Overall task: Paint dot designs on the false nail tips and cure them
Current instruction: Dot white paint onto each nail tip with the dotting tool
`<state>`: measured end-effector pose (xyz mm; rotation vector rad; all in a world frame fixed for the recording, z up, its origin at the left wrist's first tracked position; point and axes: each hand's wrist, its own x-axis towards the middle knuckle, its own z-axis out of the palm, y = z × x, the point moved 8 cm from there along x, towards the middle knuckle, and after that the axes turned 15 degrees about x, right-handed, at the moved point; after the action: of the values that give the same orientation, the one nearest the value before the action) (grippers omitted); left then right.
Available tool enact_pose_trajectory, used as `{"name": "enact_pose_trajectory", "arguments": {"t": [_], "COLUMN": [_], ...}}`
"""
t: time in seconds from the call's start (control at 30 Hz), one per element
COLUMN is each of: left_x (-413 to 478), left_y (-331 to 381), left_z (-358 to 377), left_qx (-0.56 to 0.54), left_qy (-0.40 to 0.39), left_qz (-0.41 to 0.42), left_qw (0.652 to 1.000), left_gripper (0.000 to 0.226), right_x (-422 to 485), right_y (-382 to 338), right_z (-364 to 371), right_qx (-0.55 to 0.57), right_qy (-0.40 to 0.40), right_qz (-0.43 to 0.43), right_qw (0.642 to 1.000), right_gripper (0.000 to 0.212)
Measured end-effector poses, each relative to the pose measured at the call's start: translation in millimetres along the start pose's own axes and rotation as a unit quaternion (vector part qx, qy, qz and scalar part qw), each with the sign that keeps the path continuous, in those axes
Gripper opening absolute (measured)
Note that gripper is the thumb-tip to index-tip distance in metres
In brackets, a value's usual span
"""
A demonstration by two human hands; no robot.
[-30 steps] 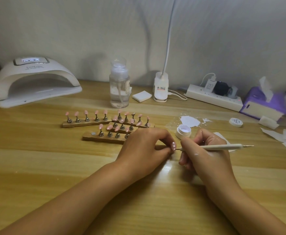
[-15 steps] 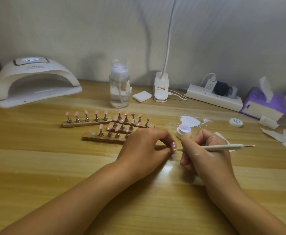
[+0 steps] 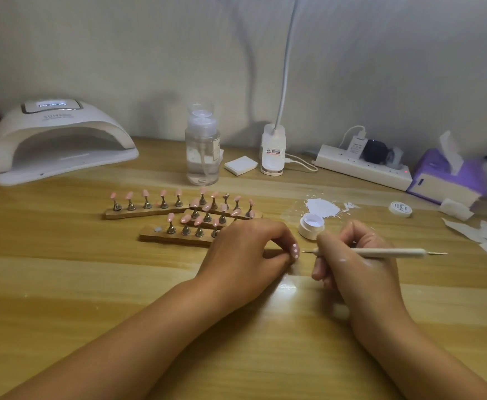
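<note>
While both forearms lie across the wooden table [image 3: 63, 284], the left hand [image 3: 245, 255] is curled tight, thumb and forefinger pinching a single pink nail tip [image 3: 295, 251] with white dots on its face. The right hand [image 3: 352, 267] is closed in a pen grip round a slim white dotting tool [image 3: 386, 252], which lies roughly level, its metal point aimed left at the pinched tip. The point sits just beside the tip; contact cannot be confirmed. A white smear shows on the back of the right hand. The held tip is between the two hands, low over the table. A small white jar [image 3: 311, 226] stands open just behind the right hand's knuckles, with pale gel inside; its lid [image 3: 400, 209] lies apart to the right, and a patch of white paint [image 3: 323, 207] is spilled on the table behind the jar. Behind the left hand lie three wooden holder strips [image 3: 178, 238] carrying pink tips on metal stands. The curing lamp [image 3: 57, 140] sits at the far left, display lit. A pump bottle [image 3: 202, 157] near the wall holds clear liquid.
</note>
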<state>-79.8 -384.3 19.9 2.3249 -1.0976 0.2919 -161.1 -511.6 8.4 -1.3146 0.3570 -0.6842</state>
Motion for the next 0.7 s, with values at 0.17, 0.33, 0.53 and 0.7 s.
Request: {"name": "enact_pose_trajectory", "arguments": {"t": [0.17,0.33,0.53,0.7], "left_x": [-2,-5,8,-9], "left_y": [2,5,-9,-98], "left_z": [0,-11,-94,-141], "left_qx": [0.007,-0.039,-0.071,-0.039], "left_qy": [0.005,0.029,-0.016,-0.106], "left_qz": [0.015,0.008,0.008,-0.136], "left_qw": [1.0,0.999,0.997,0.984], "left_gripper": [0.014,0.016,0.01,0.007], "right_x": [1,1,0,0], "right_y": [-3,-5,-4,0], "right_z": [-16,-21,-17,-12], "right_qx": [0.09,0.132,0.115,0.086], "right_qy": [0.065,0.07,0.035,0.001], "right_qz": [-0.001,0.006,0.01,0.016], "right_qw": [0.994,0.989,0.993,0.996], "right_gripper": [0.034,0.032,0.036,0.033]}}
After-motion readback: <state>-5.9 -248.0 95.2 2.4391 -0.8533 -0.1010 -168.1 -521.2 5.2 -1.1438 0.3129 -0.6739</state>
